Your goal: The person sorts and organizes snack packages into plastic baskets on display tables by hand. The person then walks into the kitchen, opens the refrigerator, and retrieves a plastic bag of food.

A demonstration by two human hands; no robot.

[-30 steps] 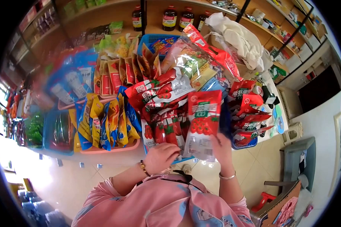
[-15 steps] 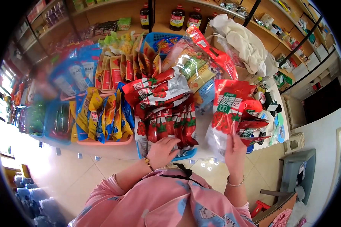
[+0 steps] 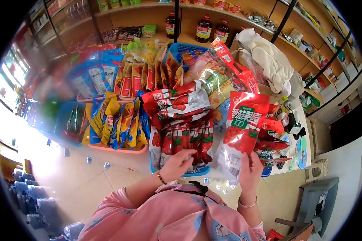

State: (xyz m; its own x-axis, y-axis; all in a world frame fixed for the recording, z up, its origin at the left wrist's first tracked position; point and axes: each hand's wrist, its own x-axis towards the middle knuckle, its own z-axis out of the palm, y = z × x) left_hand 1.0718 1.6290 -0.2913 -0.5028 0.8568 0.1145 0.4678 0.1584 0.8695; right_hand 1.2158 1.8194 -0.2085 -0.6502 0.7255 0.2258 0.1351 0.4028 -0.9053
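Observation:
My right hand (image 3: 250,172) pinches the lower right edge of a red and clear snack bag (image 3: 245,124) with tomatoes printed on it. The bag is held upright, its front facing me. My left hand (image 3: 178,164) lies at the near side of a blue basket (image 3: 197,172), fingers partly spread against the standing red tomato snack bags (image 3: 181,140). More bags of this kind (image 3: 177,100) lie flat across the back of that row. Several similar red bags (image 3: 271,140) are just right of the held one, partly hidden behind it.
Left of the blue basket stands a pink basket (image 3: 116,149) of yellow and blue packets. Brown and red packets (image 3: 136,78) stand behind it. A white cloth (image 3: 265,60) lies at the back right. Dark bottles (image 3: 204,30) line the shelf. A grey bin (image 3: 319,205) is on the floor.
The view has shifted, so the table sits lower and further right in it. The held bag has tilted slightly, its bottom swinging left. My left hand stays at the basket.

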